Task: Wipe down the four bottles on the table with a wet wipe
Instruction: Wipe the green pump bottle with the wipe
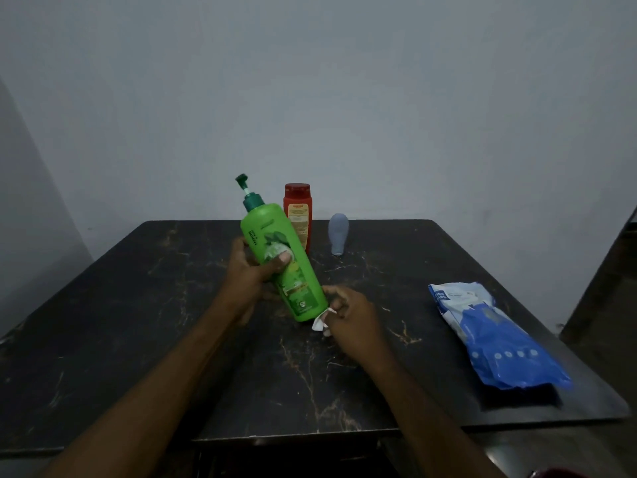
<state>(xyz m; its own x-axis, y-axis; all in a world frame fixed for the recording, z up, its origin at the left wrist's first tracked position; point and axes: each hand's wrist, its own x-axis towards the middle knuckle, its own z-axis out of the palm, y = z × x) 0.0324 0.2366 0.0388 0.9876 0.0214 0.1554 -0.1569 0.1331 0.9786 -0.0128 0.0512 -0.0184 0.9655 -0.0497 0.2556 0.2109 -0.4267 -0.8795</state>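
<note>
My left hand (250, 274) grips a green pump bottle (275, 250) around its middle, tilted with the pump up and to the left, above the table. My right hand (348, 313) holds a white wet wipe (320, 322) against the bottle's bottom end. Behind it stands a red bottle (299, 215) with a red cap. To its right a small grey-blue bottle (338, 232) stands on its narrow end. I see no fourth bottle in view.
A blue and white wet wipe pack (493, 336) lies at the right side of the dark marbled table (138, 305). A plain wall rises right behind the table's far edge. A dark object edges in at the far right.
</note>
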